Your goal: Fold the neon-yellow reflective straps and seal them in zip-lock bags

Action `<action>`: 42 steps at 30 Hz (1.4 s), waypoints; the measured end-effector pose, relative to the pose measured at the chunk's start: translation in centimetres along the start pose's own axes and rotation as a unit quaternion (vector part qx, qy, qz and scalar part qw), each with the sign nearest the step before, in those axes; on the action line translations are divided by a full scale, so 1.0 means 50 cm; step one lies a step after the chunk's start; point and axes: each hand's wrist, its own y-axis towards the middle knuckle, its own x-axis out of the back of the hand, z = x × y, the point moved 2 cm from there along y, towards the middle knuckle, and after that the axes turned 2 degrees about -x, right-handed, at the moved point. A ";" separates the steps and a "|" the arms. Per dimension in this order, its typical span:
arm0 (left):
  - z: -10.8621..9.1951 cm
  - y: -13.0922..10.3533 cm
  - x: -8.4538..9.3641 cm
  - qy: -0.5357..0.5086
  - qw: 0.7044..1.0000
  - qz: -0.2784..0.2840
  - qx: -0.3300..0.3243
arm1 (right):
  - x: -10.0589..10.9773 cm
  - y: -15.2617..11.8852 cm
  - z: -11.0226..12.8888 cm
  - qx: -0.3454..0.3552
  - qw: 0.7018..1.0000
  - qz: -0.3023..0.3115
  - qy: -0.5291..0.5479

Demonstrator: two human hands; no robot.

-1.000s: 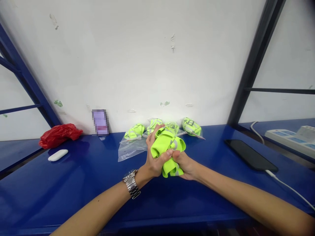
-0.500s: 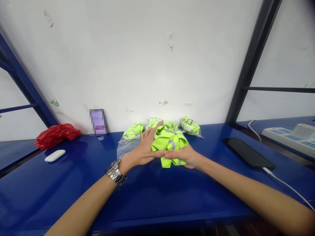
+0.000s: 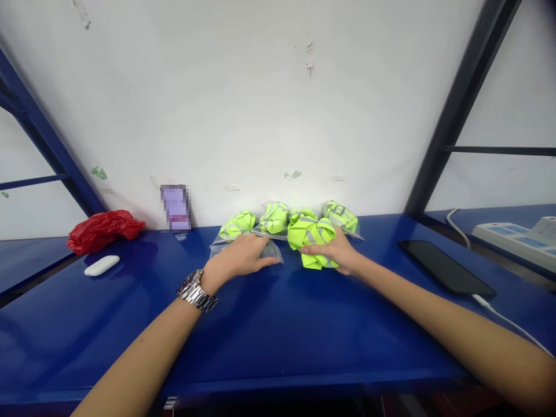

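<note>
My right hand (image 3: 333, 252) is closed around a folded neon-yellow reflective vest (image 3: 313, 234) with silver stripes, held up over the table with loose ends hanging down. To its left, my left hand (image 3: 240, 255), with a metal watch on the wrist, reaches over a clear plastic bag (image 3: 273, 250). Its thumb stands apart from the fingers, which partly hide behind the hand. Against the wall lie similar neon bundles in clear bags: a left bundle (image 3: 238, 225), a middle bundle (image 3: 274, 217) and a right bundle (image 3: 341, 217). Another neon bundle (image 3: 303, 213) is partly covered by the held vest.
On the blue table (image 3: 243, 341), a red plastic bag (image 3: 104, 229) and a white earbud case (image 3: 102, 265) lie at left. A blurred-out phone (image 3: 176, 208) leans on the wall. At right are a black phone (image 3: 445, 266) on a white cable and a power strip (image 3: 516, 243).
My left hand has let go of the vest and moved left onto the clear bag. The right hand keeps hold of the vest. The view has shifted slightly.
</note>
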 end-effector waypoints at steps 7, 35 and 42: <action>-0.012 -0.002 0.001 0.009 0.997 -0.070 0.032 | 0.008 0.002 0.011 0.023 0.999 0.005 -0.030; -0.014 0.001 0.012 -0.174 0.984 -0.031 -0.027 | 0.056 0.013 0.012 0.319 0.796 0.059 -0.511; -0.012 -0.002 -0.013 -0.127 0.987 0.098 -0.001 | 0.051 0.012 0.012 0.328 0.784 0.064 -0.523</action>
